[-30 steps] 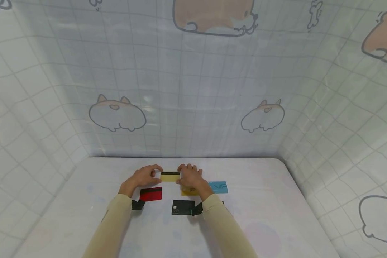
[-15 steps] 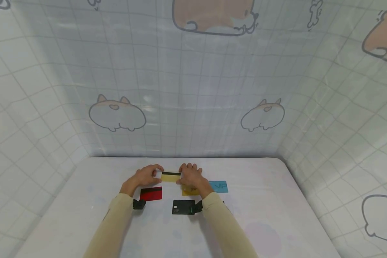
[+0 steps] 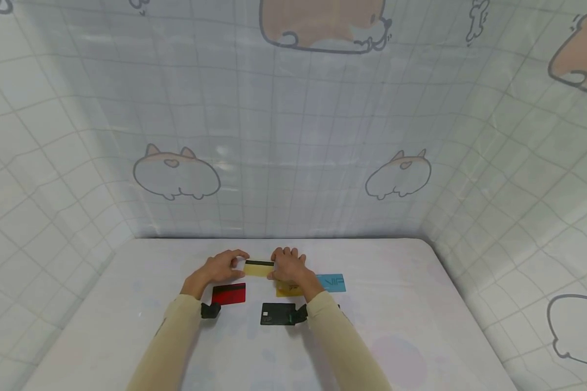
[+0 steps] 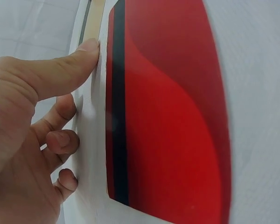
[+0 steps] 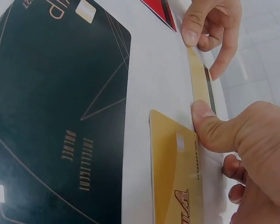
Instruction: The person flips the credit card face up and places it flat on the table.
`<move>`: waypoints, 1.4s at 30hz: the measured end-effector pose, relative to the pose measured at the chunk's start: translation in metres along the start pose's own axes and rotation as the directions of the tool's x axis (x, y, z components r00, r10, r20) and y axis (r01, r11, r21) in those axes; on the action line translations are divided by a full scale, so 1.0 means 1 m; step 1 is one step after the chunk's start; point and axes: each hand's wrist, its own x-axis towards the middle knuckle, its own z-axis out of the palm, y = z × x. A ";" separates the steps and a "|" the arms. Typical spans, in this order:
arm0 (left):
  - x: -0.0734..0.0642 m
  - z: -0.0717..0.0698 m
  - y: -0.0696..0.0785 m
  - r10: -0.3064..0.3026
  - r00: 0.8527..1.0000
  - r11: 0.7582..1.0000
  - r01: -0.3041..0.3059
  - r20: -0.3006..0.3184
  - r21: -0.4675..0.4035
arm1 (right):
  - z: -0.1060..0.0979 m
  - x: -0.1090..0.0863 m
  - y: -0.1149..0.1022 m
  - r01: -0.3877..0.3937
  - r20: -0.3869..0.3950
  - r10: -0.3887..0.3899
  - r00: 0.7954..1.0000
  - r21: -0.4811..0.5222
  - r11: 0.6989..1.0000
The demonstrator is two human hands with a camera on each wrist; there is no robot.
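A pale gold card (image 3: 258, 270) with a dark magnetic stripe lies near the far side of the table. My left hand (image 3: 220, 267) holds its left end, thumb at the near corner and index finger at the far one. At the right end, my right hand (image 3: 289, 268) grips the card the same way, as its thumb (image 5: 207, 122) shows in the right wrist view. A red card (image 4: 170, 116) with a dark stripe lies just nearer than the left hand. Beneath the right wrist, a deeper gold card (image 5: 173, 172) is partly hidden.
A black VIP card (image 3: 276, 314) lies closer on the white table (image 3: 235, 353), partly behind the right wrist strap. To the right is a light blue VIP card (image 3: 333, 283), its left part hidden by the arm. Behind the table hangs a grid-patterned curtain (image 3: 293, 212).
Almost nothing differs. Both hands keep their hold on the pale gold card, which shifts very slightly; the other cards stay where they were.
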 end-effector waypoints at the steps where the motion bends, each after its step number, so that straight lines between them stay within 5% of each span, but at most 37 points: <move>1: 0.000 0.000 -0.001 0.003 1.000 1.000 -0.003 0.002 -0.005 | 0.000 0.001 0.000 0.000 -0.001 0.000 1.000 0.004 1.000; 16: 0.010 0.000 -0.004 0.024 1.000 0.995 -0.026 -0.016 -0.101 | -0.005 0.010 0.005 0.023 0.002 -0.023 1.000 0.014 1.000; 42: 0.007 -0.001 0.004 0.045 0.991 0.996 -0.054 -0.128 -0.065 | -0.009 0.013 0.023 0.090 -0.018 -0.089 0.996 0.070 0.994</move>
